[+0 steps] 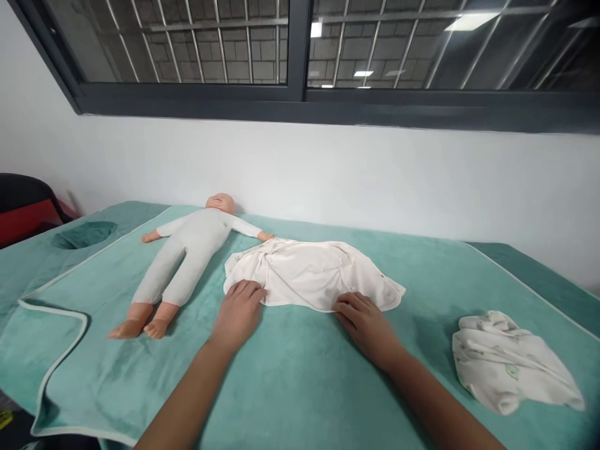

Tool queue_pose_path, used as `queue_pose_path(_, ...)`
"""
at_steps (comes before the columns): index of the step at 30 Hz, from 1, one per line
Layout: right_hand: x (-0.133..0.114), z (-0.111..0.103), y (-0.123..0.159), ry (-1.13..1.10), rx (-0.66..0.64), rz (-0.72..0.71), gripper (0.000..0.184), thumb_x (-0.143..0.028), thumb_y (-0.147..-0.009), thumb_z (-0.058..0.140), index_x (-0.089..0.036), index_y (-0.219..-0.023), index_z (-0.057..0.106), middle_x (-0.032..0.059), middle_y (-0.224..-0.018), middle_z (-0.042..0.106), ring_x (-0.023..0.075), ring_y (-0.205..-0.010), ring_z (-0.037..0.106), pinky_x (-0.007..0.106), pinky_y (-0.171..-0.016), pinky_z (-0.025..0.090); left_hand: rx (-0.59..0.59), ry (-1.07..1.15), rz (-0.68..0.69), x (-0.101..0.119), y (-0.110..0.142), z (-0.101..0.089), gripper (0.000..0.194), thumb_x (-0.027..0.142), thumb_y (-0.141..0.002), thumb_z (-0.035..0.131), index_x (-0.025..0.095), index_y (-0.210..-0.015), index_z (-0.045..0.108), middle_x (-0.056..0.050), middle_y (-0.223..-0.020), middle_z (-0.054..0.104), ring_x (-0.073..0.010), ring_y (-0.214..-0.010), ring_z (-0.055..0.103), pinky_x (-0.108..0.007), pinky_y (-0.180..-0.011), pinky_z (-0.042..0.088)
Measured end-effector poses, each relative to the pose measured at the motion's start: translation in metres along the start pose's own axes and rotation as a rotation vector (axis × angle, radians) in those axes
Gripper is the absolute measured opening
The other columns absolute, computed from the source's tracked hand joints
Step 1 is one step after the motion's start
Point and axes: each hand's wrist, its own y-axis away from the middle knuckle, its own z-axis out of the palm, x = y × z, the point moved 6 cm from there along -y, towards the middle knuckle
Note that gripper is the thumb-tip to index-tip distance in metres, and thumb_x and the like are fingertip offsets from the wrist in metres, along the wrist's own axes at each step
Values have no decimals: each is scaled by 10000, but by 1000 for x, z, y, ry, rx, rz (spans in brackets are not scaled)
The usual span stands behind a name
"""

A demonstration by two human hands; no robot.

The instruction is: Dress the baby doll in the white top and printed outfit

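A white baby garment (309, 272) lies spread flat on a teal blanket (290, 375). My left hand (239, 309) rests on the garment's near left edge, fingers together and bent onto the cloth. At the near right edge my right hand (363, 319) presses down, its fingers curled on the hem. A baby doll (187, 250) in a pale grey suit lies on its back just left of the garment, arms out, one hand almost touching the cloth.
A second crumpled white garment (510, 362) lies at the right on the blanket. The blanket's left corner (51, 325) is folded over. A white wall and dark window frame stand behind; a black and red chair (23, 206) shows at far left.
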Motion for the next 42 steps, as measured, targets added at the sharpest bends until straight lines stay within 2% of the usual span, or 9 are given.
queue_pose_path(10,-18,-9,1,-13,-9,-78,229,-254,-979,449,-205,-893,656,54,-855,630,199,-831,562,388,-840,434,225,177,-389,-33,13,-20,247,9,-691,416,203,-657,565,-39,-733,638,-217,-793,578,-336,-712,439)
queue_pose_path(14,-24,-9,-6,-33,12,-32,301,-292,-991,430,-200,-799,643,48,-811,638,190,-806,577,376,-841,441,366,310,-719,-75,18,-14,246,116,-771,429,175,-908,624,-86,-977,671,-221,-938,613,-339,-839,483)
queue_pose_path(17,-32,3,-30,-76,8,46,253,-269,-986,426,-199,-960,668,73,-1002,684,207,-965,609,355,-885,458,317,257,-834,-100,8,-4,351,308,-842,500,133,-1130,597,-149,-1046,674,-287,-979,620,-422,-865,486)
queue_pose_path(21,-49,40,-89,-58,-105,94,397,-305,-968,456,-107,-1295,565,162,-1391,544,263,-1301,475,395,-1085,367,272,253,-801,-116,-13,4,326,348,-832,555,168,-1093,631,-113,-914,694,-290,-860,645,-436,-804,511)
queue_pose_path(26,-66,84,-145,-8,-172,97,576,-431,-992,372,-44,-1412,445,210,-1520,377,304,-1430,312,469,-1159,252,434,186,-699,-114,-24,-9,309,145,-863,418,168,-1087,629,-121,-1122,595,-248,-1065,592,-399,-964,477)
queue_pose_path(31,-84,97,-145,-28,-168,-40,693,-493,-979,378,20,-1446,377,255,-1547,287,331,-1452,254,466,-1164,256,541,71,-501,-96,-25,-15,411,39,-832,366,164,-1110,641,-130,-1297,517,-258,-1223,501,-419,-1036,433)
queue_pose_path(35,-90,91,-135,-193,-148,-175,563,-442,-976,416,-100,-1422,459,161,-1512,413,270,-1412,358,427,-1145,314,311,136,-275,-81,-34,0,324,203,-922,403,177,-1136,646,-89,-1165,668,-225,-1118,594,-372,-1019,452)
queue_pose_path(38,-43,67,-119,-349,0,-23,430,-442,-959,430,-241,-1306,585,52,-1371,594,213,-1277,525,397,-1105,377,77,150,-286,-80,-37,13,315,272,-917,439,212,-1118,674,-56,-1175,696,-232,-1111,618,-370,-994,471)
queue_pose_path(42,89,0,-59,-216,377,593,391,-418,-905,424,-219,-1159,645,81,-1199,678,237,-1083,617,403,-956,461,69,107,-405,-88,-32,15,380,142,-841,428,215,-1105,691,-52,-1217,686,-235,-1133,615,-357,-975,482)
